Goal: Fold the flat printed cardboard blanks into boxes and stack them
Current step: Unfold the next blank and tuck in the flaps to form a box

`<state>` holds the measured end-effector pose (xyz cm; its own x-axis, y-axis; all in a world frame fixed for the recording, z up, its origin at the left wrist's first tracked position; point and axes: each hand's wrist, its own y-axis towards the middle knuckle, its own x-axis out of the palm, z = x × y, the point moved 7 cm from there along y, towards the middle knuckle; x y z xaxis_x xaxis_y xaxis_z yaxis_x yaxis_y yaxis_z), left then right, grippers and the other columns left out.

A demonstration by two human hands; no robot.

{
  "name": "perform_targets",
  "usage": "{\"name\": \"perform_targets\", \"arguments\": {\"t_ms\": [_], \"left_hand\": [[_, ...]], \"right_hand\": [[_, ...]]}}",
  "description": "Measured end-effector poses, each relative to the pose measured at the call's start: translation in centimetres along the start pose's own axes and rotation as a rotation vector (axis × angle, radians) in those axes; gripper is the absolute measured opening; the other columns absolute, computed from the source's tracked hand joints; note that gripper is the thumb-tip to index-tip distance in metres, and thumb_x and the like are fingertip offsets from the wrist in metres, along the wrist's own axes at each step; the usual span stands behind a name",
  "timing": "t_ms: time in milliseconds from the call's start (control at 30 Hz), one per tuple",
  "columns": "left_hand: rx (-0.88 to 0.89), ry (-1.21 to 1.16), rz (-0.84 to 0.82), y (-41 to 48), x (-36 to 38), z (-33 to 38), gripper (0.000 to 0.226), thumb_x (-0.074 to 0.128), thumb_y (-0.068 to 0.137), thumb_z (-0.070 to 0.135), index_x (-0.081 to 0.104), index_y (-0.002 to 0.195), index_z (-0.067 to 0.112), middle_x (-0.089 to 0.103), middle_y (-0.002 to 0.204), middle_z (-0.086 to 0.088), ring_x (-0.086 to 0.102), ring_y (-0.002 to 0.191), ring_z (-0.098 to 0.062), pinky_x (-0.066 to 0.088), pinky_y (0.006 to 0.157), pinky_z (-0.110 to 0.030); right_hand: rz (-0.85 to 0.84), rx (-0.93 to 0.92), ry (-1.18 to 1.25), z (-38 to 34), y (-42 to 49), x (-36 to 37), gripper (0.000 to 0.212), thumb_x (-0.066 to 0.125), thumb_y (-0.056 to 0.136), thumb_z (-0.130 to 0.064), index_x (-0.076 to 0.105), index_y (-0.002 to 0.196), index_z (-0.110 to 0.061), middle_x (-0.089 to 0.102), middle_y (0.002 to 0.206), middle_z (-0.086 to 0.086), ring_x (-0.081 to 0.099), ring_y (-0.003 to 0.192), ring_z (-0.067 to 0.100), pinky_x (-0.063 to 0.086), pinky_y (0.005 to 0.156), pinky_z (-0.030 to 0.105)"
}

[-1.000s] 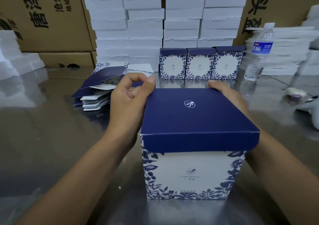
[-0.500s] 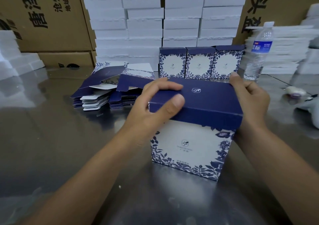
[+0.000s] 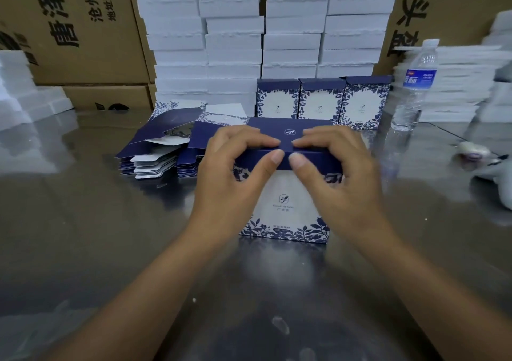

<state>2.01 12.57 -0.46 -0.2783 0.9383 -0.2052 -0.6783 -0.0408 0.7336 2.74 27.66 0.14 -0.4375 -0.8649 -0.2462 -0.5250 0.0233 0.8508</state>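
A folded box, white with blue leaf print and a dark blue lid, stands upright on the steel table in front of me. My left hand and my right hand both pinch the lid's front edge, fingers on top and thumbs on the front flap, thumbs nearly touching at the middle. Behind it three finished boxes stand in a row. A pile of flat printed blanks lies to the left of the box.
A water bottle stands at the right behind the box. White foam blocks are stacked at the back, with brown cartons either side. A small roll and dark tool lie at the far right on the shiny table.
The box has moved away from me and squared up. Both hands slid from the lid's sides to its front edge, and the lid now sits lower on the box.
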Motion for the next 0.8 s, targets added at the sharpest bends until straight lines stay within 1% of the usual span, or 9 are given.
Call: {"name": "perform_targets", "arguments": {"t_ms": [67, 167, 267, 367, 500, 533, 600, 700, 800], "left_hand": [[0.003, 0.000, 0.006, 0.0, 0.0, 0.0, 0.013, 0.064, 0.081, 0.026, 0.061, 0.087, 0.037, 0.057, 0.101, 0.008, 0.054, 0.107, -0.012, 0.038, 0.092, -0.016], [0.008, -0.002, 0.016, 0.1, 0.0, 0.0, 0.014, 0.063, 0.081, 0.026, 0.059, 0.084, 0.040, 0.057, 0.099, 0.008, 0.055, 0.107, -0.012, 0.039, 0.092, -0.018], [0.011, 0.013, 0.017, 0.2, -0.1, 0.1, 0.015, 0.063, 0.081, 0.026, 0.058, 0.081, 0.040, 0.056, 0.095, 0.010, 0.055, 0.107, -0.014, 0.040, 0.092, -0.021], [0.017, 0.026, 0.004, 0.3, -0.1, 0.1, 0.014, 0.062, 0.081, 0.026, 0.058, 0.081, 0.040, 0.055, 0.094, 0.010, 0.055, 0.107, -0.016, 0.040, 0.092, -0.021], [0.038, 0.015, 0.000, 0.4, -0.3, 0.1, 0.013, 0.062, 0.083, 0.024, 0.060, 0.085, 0.037, 0.057, 0.095, 0.012, 0.055, 0.107, -0.011, 0.040, 0.092, -0.017], [0.050, 0.015, -0.002, 0.4, -0.4, 0.0, 0.012, 0.063, 0.084, 0.023, 0.062, 0.087, 0.035, 0.058, 0.096, 0.013, 0.056, 0.107, -0.009, 0.041, 0.092, -0.018], [0.049, -0.010, -0.013, 0.6, -0.7, -0.5, 0.010, 0.062, 0.089, 0.019, 0.063, 0.089, 0.029, 0.062, 0.099, 0.013, 0.058, 0.107, -0.006, 0.045, 0.093, -0.025], [0.006, -0.065, -0.032, 0.9, -1.0, -1.2, 0.013, 0.056, 0.090, 0.020, 0.062, 0.089, 0.031, 0.065, 0.102, 0.010, 0.060, 0.108, -0.010, 0.048, 0.093, -0.034], [0.037, -0.042, -0.047, 1.1, -1.0, -1.2, 0.018, 0.056, 0.092, 0.016, 0.062, 0.089, 0.032, 0.065, 0.101, 0.010, 0.059, 0.109, -0.013, 0.048, 0.094, -0.034]], "right_hand": [[0.008, 0.005, 0.000, 0.2, -0.2, 0.1, 0.008, 0.065, 0.084, -0.022, 0.066, 0.091, -0.019, 0.062, 0.095, 0.002, 0.056, 0.099, 0.015, 0.040, 0.088, 0.018], [0.036, 0.007, 0.025, 0.2, -0.1, 0.0, 0.006, 0.065, 0.083, -0.018, 0.064, 0.088, -0.022, 0.063, 0.091, 0.002, 0.058, 0.097, 0.015, 0.042, 0.086, 0.021], [0.017, -0.002, 0.037, 0.1, 0.0, 0.2, 0.009, 0.064, 0.084, -0.015, 0.062, 0.086, -0.024, 0.065, 0.089, 0.003, 0.059, 0.096, 0.017, 0.042, 0.084, 0.020], [-0.007, 0.025, 0.064, 0.2, 0.1, 0.3, 0.008, 0.064, 0.084, -0.015, 0.063, 0.085, -0.023, 0.065, 0.091, 0.004, 0.059, 0.098, 0.015, 0.041, 0.085, 0.018], [-0.007, 0.092, 0.117, 0.7, 0.1, 0.0, 0.011, 0.069, 0.080, -0.020, 0.065, 0.088, -0.027, 0.064, 0.099, -0.001, 0.059, 0.104, 0.011, 0.041, 0.092, 0.018], [0.006, 0.113, 0.136, 0.9, 0.1, -0.2, 0.012, 0.070, 0.080, -0.022, 0.065, 0.088, -0.028, 0.064, 0.100, -0.003, 0.058, 0.105, 0.010, 0.042, 0.094, 0.020], [0.024, 0.142, 0.160, 1.2, 0.1, -0.4, 0.010, 0.069, 0.080, -0.024, 0.064, 0.085, -0.031, 0.062, 0.100, -0.009, 0.059, 0.107, 0.011, 0.043, 0.097, 0.025], [0.007, 0.152, 0.158, 1.5, 0.4, -0.3, 0.016, 0.068, 0.082, -0.016, 0.062, 0.081, -0.031, 0.063, 0.097, -0.011, 0.059, 0.108, 0.015, 0.042, 0.099, 0.031], [-0.009, 0.156, 0.164, 1.6, 0.5, -0.1, 0.018, 0.068, 0.083, -0.015, 0.062, 0.079, -0.032, 0.064, 0.096, -0.010, 0.059, 0.109, 0.016, 0.042, 0.100, 0.032]]}}
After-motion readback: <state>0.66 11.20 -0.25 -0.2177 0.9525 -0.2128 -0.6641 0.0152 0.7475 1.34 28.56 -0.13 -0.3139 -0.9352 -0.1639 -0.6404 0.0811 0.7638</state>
